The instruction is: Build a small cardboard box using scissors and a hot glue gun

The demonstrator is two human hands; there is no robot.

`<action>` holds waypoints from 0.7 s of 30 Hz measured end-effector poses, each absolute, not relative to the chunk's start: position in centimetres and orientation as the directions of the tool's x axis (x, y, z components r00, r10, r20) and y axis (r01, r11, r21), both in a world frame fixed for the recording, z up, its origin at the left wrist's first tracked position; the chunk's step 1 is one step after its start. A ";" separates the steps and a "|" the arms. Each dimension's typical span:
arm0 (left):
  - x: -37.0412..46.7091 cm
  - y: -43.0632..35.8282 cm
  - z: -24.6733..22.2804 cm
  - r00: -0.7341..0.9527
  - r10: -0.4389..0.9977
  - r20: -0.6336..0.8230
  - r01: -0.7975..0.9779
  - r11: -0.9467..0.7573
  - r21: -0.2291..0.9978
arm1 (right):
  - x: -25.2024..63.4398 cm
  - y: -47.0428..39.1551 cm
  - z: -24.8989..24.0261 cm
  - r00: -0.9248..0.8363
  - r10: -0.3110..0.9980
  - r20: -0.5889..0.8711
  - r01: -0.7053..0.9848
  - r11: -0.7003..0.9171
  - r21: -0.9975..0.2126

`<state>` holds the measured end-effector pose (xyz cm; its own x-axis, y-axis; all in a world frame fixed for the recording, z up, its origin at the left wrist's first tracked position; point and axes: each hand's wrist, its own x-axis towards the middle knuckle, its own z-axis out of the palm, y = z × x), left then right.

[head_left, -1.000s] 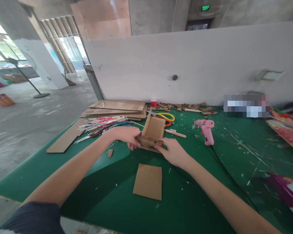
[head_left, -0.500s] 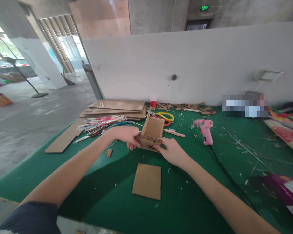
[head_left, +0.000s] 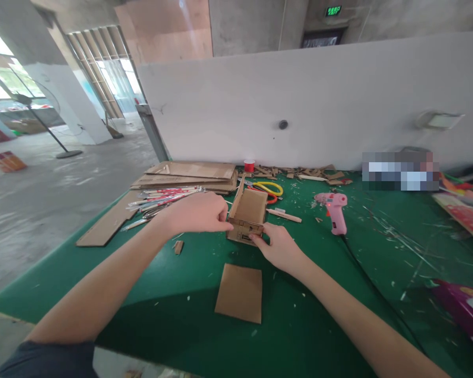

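A small open cardboard box [head_left: 250, 207] stands on the green table in the middle. My right hand [head_left: 278, 244] grips its near right corner, thumb on the front face. My left hand [head_left: 201, 212] is at the box's left front edge with its fingers curled; the fingertips meet the edge, and whether they pinch anything is too small to tell. Nearer to me lies a flat square piece of cardboard [head_left: 239, 293]. A small cardboard scrap [head_left: 178, 247] lies below my left hand.
A pink glue gun [head_left: 336, 212] with a black cord stands right of the box. Behind are yellow-handled scissors [head_left: 271, 188], a red cup [head_left: 249, 166], stacked cardboard [head_left: 193, 170] and wrapped sticks. A marker [head_left: 284, 215] lies beside the box. A purple object [head_left: 463, 310] is at right.
My left hand has risen from the box's left side to its front edge, with the back of the hand now higher. My right hand keeps its hold. The view has shifted slightly.
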<state>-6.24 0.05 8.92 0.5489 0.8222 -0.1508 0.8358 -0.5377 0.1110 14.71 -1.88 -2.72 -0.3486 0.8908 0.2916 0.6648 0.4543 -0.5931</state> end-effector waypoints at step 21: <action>-6.0 -0.7 9.2 0.486 0.826 -0.286 0.871 -0.430 0.236 | 14.6 -1.8 -2.9 -0.348 0.888 0.300 0.712 0.459 -0.531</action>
<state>-5.97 -0.66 9.18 0.4858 0.8260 -0.2859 0.8711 -0.4304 0.2365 14.59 -1.81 -2.87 -0.3483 0.8880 0.3003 0.7124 0.4590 -0.5309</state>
